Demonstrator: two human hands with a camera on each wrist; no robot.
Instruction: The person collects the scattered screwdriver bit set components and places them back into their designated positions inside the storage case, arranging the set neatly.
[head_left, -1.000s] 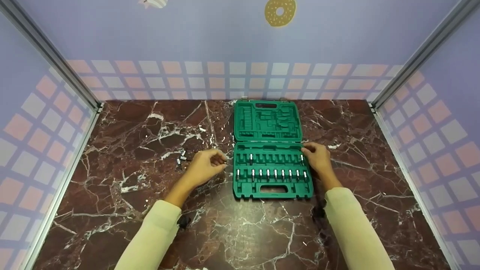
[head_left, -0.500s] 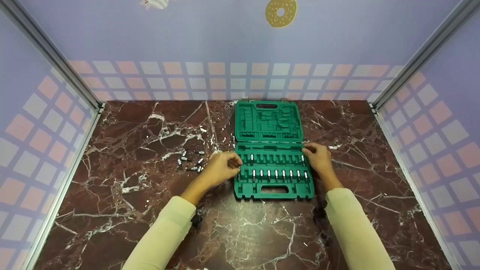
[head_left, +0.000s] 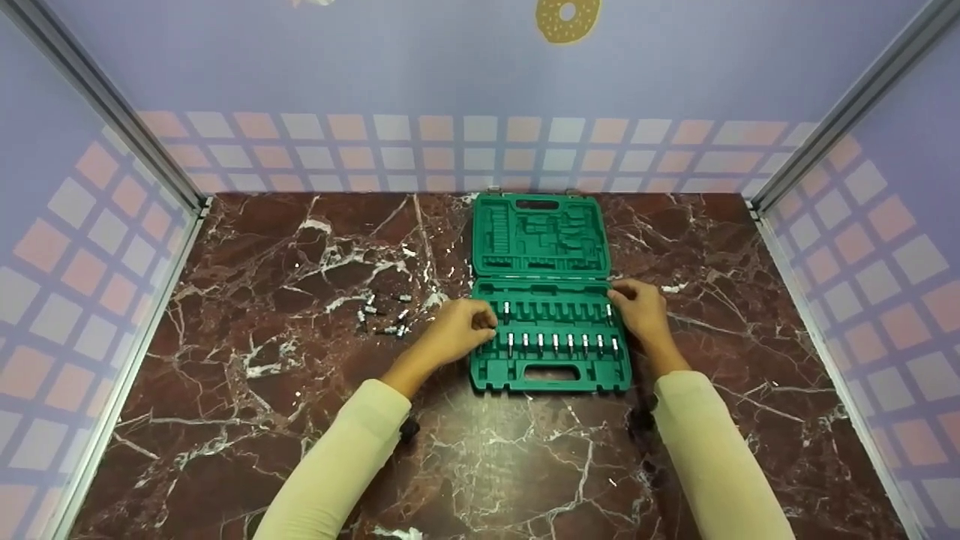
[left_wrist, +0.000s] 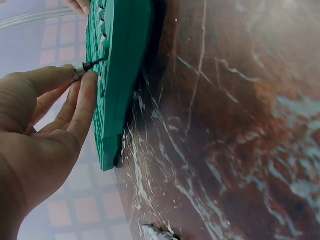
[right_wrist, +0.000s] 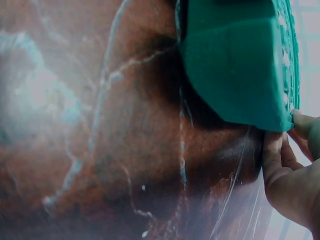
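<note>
My left hand [head_left: 457, 330] is over the left edge of the open green socket case [head_left: 551, 382]. Between thumb and fingertips it pinches a bit socket [left_wrist: 80, 71], silver at the base with a thin dark tip that points at the case. My right hand [head_left: 641, 311] grips the right edge of the case near the hinge; in the right wrist view, its thumb lies on the rim and its fingers against the side wall. Several bit sockets [head_left: 555, 343] stand in a row in the lower tray, and others [head_left: 506, 311] sit in the upper row.
Several loose bit sockets [head_left: 386, 330] lie on the dark marbled table [head_left: 247, 435] to the left of the case. The case's lid [head_left: 540, 232] lies opened back toward the patterned rear wall [head_left: 375, 150]. Side walls stand left and right.
My left hand has moved right, from beside the case to over its left edge, uncovering the loose bit sockets. My right hand stays on the case edge. The view has tilted slightly.
</note>
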